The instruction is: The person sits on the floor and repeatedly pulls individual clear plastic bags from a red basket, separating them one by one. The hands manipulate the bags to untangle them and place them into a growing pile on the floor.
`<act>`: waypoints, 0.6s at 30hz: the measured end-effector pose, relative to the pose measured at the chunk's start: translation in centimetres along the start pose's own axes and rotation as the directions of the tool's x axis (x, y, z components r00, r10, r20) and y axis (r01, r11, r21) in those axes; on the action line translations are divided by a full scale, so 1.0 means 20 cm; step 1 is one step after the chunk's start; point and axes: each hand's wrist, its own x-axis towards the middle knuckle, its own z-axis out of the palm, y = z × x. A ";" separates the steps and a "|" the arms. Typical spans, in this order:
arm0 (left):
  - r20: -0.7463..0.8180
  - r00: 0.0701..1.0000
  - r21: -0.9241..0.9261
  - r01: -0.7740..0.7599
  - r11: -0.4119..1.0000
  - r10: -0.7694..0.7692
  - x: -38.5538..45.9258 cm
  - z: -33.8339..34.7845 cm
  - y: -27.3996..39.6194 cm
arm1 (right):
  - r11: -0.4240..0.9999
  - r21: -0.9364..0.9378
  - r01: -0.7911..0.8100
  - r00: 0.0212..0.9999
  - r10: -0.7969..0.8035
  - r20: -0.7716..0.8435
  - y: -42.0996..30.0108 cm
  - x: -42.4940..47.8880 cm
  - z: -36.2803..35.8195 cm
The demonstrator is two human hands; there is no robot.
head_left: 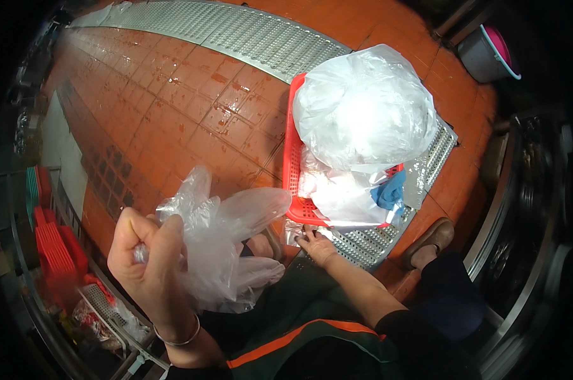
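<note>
Raised at the lower left, my left hand (148, 256) is closed on a bunch of crumpled clear plastic bags (215, 237) that hang to its right. My right hand (318, 248) reaches down to the near edge of a red perforated plastic basket (290, 156), fingers at a piece of clear plastic film (293, 231); whether it grips the film I cannot tell. A large, puffed-up translucent plastic bag (367, 109) fills the far part of the basket. Nearer to me in the basket lie more clear plastic (348, 194) and a blue cloth (390, 191).
A perforated metal drain cover (267, 40) crosses the wet, red-tiled floor (196, 99) under the basket. At the upper right stands a grey bucket (481, 54). Metal racks (500, 199) flank both sides, the left one with red plastic baskets (58, 247).
</note>
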 end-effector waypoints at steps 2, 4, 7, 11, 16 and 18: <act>0.046 0.999 0.000 -0.019 1.000 0.019 0.00 0.01 -0.01 | 0.999 -0.033 0.003 0.996 -0.005 -0.086 0.07 -0.01 0.05; 0.111 0.991 0.070 -0.083 0.994 0.075 0.01 0.01 -0.03 | 0.999 -0.048 0.018 1.000 -0.017 0.017 0.13 -0.02 0.04; 0.201 0.968 0.180 -0.187 0.966 0.150 0.00 0.01 -0.08 | 0.997 -0.074 0.017 0.998 -0.021 -0.057 0.17 -0.07 0.02; 0.225 0.959 0.148 -0.210 0.966 0.174 -0.01 0.02 -0.05 | 0.815 0.202 -0.544 0.837 0.546 0.051 0.19 -0.14 -0.04; 0.247 0.953 0.155 -0.217 0.964 0.175 -0.06 0.03 0.01 | 0.472 0.554 -0.686 0.512 0.854 -0.095 0.26 -0.22 0.01; 0.282 0.946 0.162 -0.211 0.964 0.160 -0.07 0.02 -0.02 | 0.560 0.613 -0.557 0.539 0.806 -0.246 0.30 -0.17 0.11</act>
